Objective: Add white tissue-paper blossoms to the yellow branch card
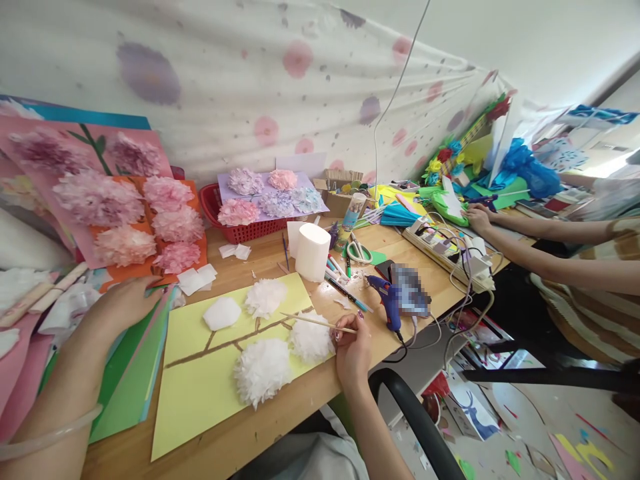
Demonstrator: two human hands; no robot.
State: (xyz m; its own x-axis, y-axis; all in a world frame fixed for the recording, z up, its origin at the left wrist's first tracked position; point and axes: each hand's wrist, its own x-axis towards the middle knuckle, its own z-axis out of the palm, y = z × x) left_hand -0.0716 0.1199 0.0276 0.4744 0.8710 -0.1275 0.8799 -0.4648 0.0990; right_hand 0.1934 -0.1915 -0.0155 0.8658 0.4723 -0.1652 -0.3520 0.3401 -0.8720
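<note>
My right hand (pixel 354 348) is closed on a thin wooden stick (pixel 307 320), whose tip points left over the yellow card (pixel 195 407). A brown branch is drawn across this card. White tissue-paper flowers (pixel 263 372) sit along the branch, one of them touching my right fingers. At the upper left of the branch lies a flat white tissue piece (pixel 221 313). My left hand (pixel 133 303) rests at the top of a stack of green and coloured paper (pixel 133 373), beside loose white tissue squares (pixel 197 279). Its fingertips are partly hidden, so their grip is unclear.
Behind the card stand a white roll (pixel 313 252), scissors (pixel 359 250) and markers (pixel 345 292). A blue glue gun (pixel 387 300) and a power strip (pixel 450 250) with cables lie to the right. Finished flower cards lean at the left; a red basket (pixel 250 230) holds another. A co-worker's arms (pixel 545 247) reach in at right.
</note>
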